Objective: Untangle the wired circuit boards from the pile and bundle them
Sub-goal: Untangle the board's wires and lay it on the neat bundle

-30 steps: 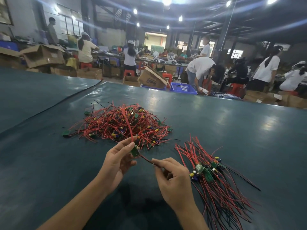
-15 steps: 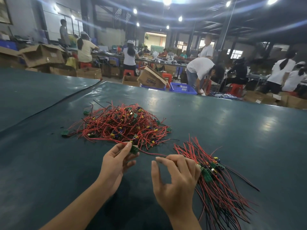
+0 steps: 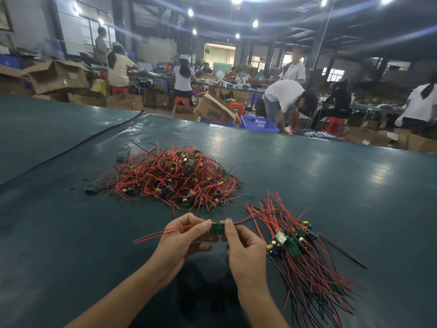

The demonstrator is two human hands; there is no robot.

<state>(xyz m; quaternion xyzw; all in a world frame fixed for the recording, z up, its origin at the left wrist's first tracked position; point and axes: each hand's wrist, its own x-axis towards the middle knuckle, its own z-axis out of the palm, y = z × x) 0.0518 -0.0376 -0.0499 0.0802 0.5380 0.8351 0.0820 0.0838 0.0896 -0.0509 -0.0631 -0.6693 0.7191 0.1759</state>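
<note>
A tangled pile (image 3: 170, 178) of small green circuit boards with red and black wires lies on the dark green table (image 3: 307, 176). To its right lies a straightened bundle (image 3: 298, 245) of boards with wires fanned out. Between my hands I hold one small green board (image 3: 216, 229) flat above the table. My left hand (image 3: 182, 240) pinches its left end, with red wires trailing out to the left. My right hand (image 3: 243, 245) pinches its right end, where red and black wires run off toward the bundle.
A lone board (image 3: 89, 187) lies at the pile's left edge. A seam (image 3: 71, 147) crosses the table on the left. Beyond the far edge stand cardboard boxes (image 3: 215, 112), a blue basket (image 3: 259, 124), red stools and several people working at benches.
The board came free of the pile and is now turned level between both hands. My right hand moved off the bundle and took the board's right end; its red wires now trail left.
</note>
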